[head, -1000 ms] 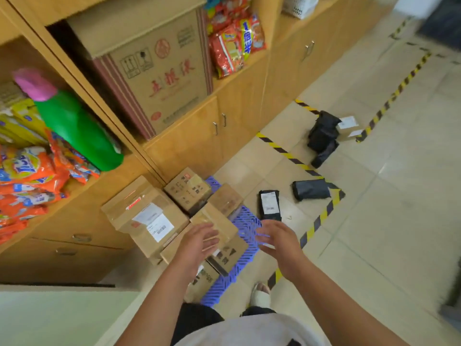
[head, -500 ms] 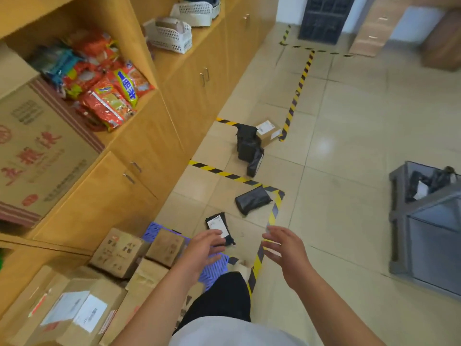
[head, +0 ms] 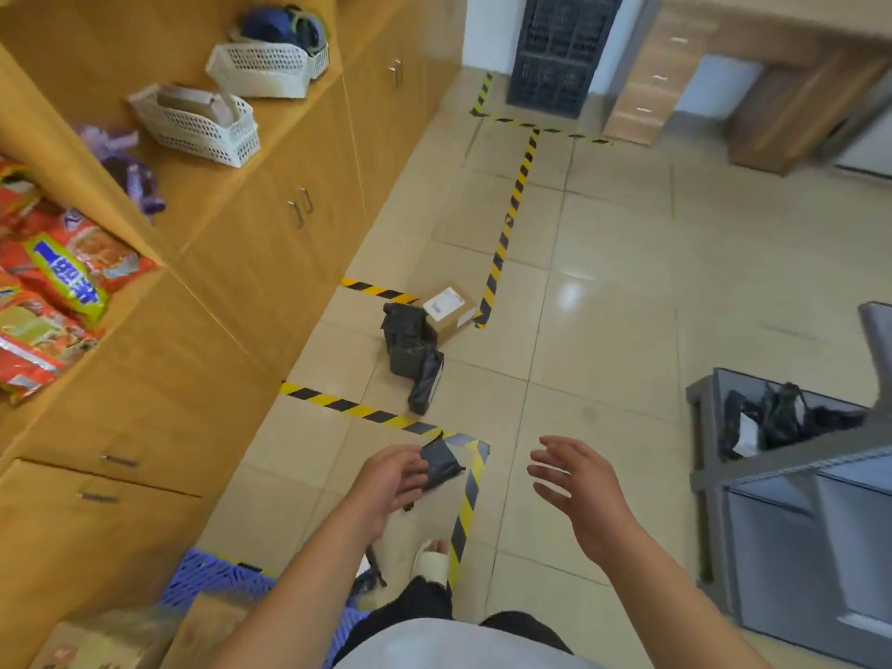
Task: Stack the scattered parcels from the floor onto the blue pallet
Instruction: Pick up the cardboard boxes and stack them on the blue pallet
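The blue pallet [head: 207, 577] shows at the bottom left with blurred cardboard boxes [head: 120, 634] on it. A flat black parcel [head: 441, 463] lies on the floor at the corner of the striped tape, partly covered by my left hand [head: 391, 480], whose fingers are spread and hold nothing. My right hand [head: 574, 485] hovers open to the parcel's right, apart from it. Farther off on the floor sit a bulky black bag parcel [head: 405, 338], a slim black parcel [head: 425, 386] leaning on it, and a cardboard box [head: 449, 311] with a white label.
Wooden cabinets [head: 270, 243] with snack bags and white baskets [head: 193, 123] run along the left. A grey crate [head: 782, 475] holding black bags stands at the right. Yellow-black tape [head: 507, 234] marks the tiled floor. My foot [head: 429, 564] stands by the tape.
My view has swung away from the pallet and forward along the floor. Both hands have moved out toward the black parcel at the tape corner, still holding nothing.
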`<state>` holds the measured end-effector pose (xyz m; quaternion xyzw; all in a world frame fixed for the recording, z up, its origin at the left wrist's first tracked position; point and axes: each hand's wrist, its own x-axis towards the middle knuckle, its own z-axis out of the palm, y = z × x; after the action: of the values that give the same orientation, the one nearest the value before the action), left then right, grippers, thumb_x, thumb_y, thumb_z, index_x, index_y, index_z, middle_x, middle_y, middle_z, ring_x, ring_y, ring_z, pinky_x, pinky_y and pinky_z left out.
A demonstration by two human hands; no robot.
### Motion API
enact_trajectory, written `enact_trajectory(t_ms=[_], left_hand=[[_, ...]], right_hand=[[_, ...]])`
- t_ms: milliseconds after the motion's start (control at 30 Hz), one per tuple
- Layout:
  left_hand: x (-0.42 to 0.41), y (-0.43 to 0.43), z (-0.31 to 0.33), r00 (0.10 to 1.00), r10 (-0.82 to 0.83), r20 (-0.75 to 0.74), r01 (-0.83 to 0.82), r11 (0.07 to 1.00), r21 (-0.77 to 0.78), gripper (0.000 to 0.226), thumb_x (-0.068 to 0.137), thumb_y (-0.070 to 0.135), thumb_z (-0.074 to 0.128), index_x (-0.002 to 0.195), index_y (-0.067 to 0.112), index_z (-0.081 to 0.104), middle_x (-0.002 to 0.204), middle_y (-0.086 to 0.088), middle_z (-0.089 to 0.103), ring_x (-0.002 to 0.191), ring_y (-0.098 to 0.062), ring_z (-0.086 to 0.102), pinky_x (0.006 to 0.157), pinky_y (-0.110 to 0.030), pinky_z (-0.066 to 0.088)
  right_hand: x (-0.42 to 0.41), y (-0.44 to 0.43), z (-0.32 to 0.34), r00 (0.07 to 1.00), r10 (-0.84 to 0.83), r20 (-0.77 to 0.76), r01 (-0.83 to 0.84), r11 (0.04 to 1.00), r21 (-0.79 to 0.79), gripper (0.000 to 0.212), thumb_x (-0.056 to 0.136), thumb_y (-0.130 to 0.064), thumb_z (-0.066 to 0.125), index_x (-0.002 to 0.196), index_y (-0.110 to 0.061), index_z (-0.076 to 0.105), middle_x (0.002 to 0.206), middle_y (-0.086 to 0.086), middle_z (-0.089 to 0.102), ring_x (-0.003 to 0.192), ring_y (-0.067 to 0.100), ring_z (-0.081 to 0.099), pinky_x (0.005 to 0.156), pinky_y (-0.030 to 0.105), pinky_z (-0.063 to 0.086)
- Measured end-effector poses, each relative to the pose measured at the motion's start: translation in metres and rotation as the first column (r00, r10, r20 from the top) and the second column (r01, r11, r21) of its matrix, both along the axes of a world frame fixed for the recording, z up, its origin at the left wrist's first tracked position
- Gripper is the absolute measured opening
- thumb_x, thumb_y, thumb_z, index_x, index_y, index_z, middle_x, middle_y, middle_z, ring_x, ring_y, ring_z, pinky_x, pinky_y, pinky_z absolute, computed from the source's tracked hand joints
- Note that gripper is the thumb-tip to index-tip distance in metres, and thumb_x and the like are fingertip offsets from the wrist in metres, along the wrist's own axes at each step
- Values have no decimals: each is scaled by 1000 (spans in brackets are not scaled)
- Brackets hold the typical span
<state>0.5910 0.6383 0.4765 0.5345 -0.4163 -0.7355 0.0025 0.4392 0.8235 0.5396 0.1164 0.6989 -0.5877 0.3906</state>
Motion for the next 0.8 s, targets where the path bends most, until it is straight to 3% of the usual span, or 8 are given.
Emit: enact_trajectory(t_ms=[167, 367, 467, 567, 700, 800], left_hand=[[-110, -31, 7, 999, -51, 2, 51, 999, 0, 20, 100, 18, 52, 115, 11, 63, 110, -13, 69, 98, -25, 67, 80, -33, 55], [-232, -57, -7, 996, -61, 61, 61, 998, 4, 20, 99, 19, 55, 115, 10, 63, 114, -13, 68, 105, -27, 66, 78, -33, 55], [-284, -67, -13, 996, 3, 94, -4, 1000, 16, 23, 98, 19, 56, 118, 10, 63, 116, -15, 67, 106, -28, 67, 80, -35, 55], [-331, -78, -9, 985, 90, 147, -97, 995, 38, 21, 97, 20, 58, 115, 11, 64, 117, -15, 67, 106, -28, 68, 76, -34, 55], [-383, -97, -6, 968, 210, 141, -216, 976, 31, 24, 96, 21, 61, 117, 10, 65, 115, -15, 68, 107, -28, 67, 85, -38, 55], [-411, -117, -10, 937, 301, 176, -308, 951, 18, 21, 97, 21, 59, 115, 12, 64, 113, -14, 68, 108, -29, 66, 96, -42, 53]], right_hand=[[-92, -5, 6, 991, -130, 36, 131, 991, -20, 19, 98, -14, 55, 111, -8, 68, 108, 17, 70, 95, 29, 69, 97, 50, 51], [-224, -35, -27, 981, -165, 105, 167, 986, -13, 20, 96, -15, 59, 111, -4, 66, 110, 20, 69, 94, 30, 68, 95, 45, 52], [-304, -62, -36, 986, -88, 144, 93, 995, -29, 20, 95, -18, 61, 110, -6, 67, 111, 18, 70, 96, 29, 69, 92, 44, 53], [-380, -90, -36, 982, 3, 190, -4, 1000, 9, 19, 91, -25, 64, 105, -13, 70, 105, 9, 73, 98, 26, 70, 96, 52, 51], [-464, -145, -46, 973, 129, 190, -130, 992, -9, 20, 93, -18, 61, 109, -8, 68, 102, 13, 70, 91, 26, 69, 78, 36, 54], [-503, -189, -56, 955, 199, 219, -208, 978, 18, 22, 92, -18, 61, 111, -7, 67, 101, 13, 70, 92, 27, 69, 76, 35, 55]])
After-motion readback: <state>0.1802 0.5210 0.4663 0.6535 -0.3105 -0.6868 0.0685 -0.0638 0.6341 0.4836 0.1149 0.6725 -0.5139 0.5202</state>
